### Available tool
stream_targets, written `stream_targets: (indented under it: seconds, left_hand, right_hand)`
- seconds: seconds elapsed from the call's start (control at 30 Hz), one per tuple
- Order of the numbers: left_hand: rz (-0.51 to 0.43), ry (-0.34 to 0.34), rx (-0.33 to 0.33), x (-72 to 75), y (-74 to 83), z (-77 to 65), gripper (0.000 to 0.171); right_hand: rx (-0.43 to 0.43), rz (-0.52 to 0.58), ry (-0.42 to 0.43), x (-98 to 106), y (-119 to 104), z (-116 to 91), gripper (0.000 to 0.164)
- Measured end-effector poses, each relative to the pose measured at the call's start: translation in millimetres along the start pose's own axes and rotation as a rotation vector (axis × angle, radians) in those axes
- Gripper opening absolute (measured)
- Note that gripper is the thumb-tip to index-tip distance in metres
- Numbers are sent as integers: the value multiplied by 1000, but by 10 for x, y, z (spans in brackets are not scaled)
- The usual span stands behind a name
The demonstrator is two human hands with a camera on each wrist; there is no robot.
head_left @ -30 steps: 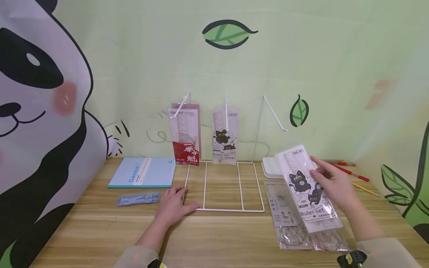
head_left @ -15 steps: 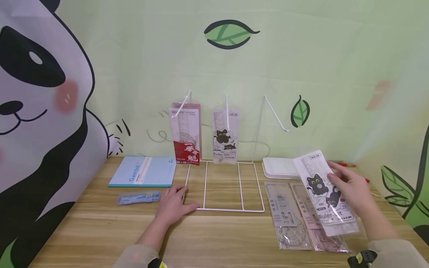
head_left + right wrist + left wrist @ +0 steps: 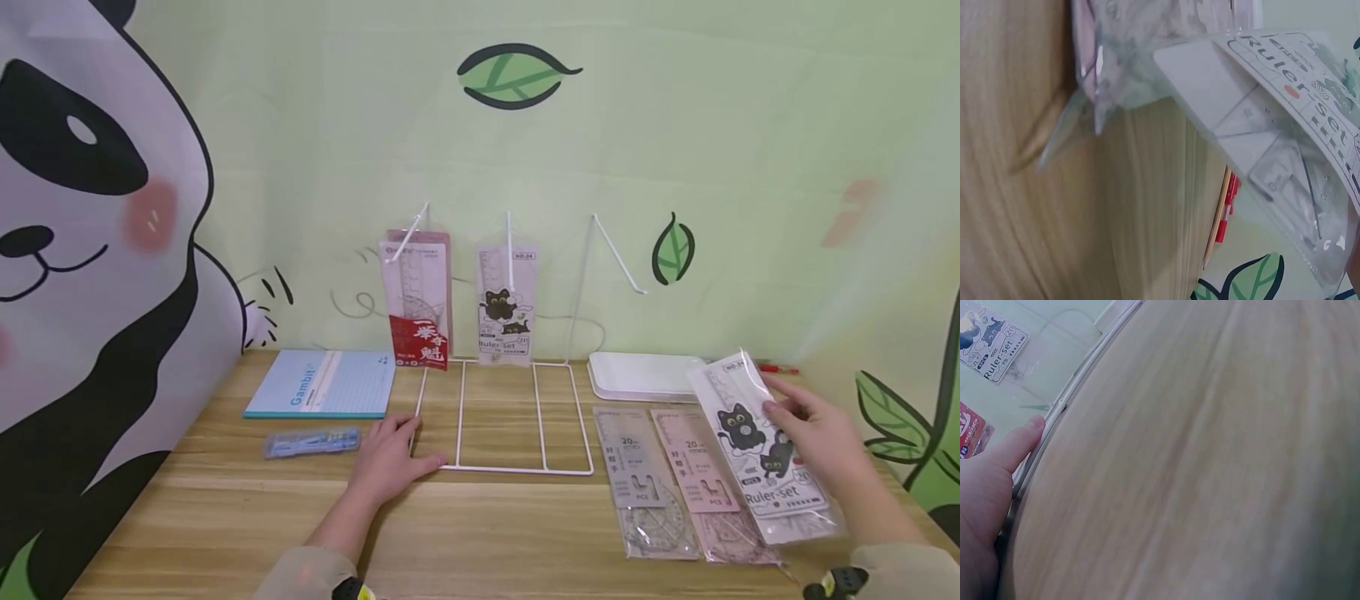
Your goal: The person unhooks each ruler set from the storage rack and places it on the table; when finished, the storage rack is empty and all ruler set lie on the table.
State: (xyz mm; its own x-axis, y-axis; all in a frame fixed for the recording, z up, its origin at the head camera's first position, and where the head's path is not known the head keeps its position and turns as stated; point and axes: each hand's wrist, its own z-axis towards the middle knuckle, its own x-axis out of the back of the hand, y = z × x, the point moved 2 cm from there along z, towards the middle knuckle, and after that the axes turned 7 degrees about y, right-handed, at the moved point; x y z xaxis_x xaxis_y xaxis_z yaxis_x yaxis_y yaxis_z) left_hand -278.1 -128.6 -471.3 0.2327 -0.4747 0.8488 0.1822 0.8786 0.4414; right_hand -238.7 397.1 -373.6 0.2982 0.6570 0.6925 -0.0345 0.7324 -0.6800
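Observation:
My right hand [image 3: 817, 429] pinches the right edge of a packaged ruler set [image 3: 772, 454] printed with black cats, tilted above the table. Its clear lower part with rulers [image 3: 1288, 178] shows in the right wrist view. My left hand [image 3: 390, 454] rests on the front left corner of a white wire display rack [image 3: 498, 471], thumb along the front bar [image 3: 1063, 403]. A cat ruler set [image 3: 507, 308] hangs on the middle hook, and red-and-white ruler sets [image 3: 416, 300] hang on the left one. The right hook [image 3: 618, 254] holds nothing.
A grey ruler pack [image 3: 645, 483] and a pink one [image 3: 712, 487] lie by the held set. Behind them are a white flat case [image 3: 645, 377] and a red pen [image 3: 778, 368]. A blue notebook [image 3: 322, 383] and a blue pen pack [image 3: 311, 442] lie left.
My right hand has moved right with the cat ruler set, uncovering the pink ruler pack on the table. The left hand stays on the rack.

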Motion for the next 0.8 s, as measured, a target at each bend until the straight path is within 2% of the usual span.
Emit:
stream_targets:
  seconds: [0.53, 0.8]
  left_hand:
    - [-7, 3, -1, 18, 9, -5, 83]
    - [-11, -6, 8, 23, 11, -10, 83]
  right_hand:
    - [-33, -87, 17, 132, 249, -13, 61]
    - [-54, -109, -23, 145, 368, -37, 65]
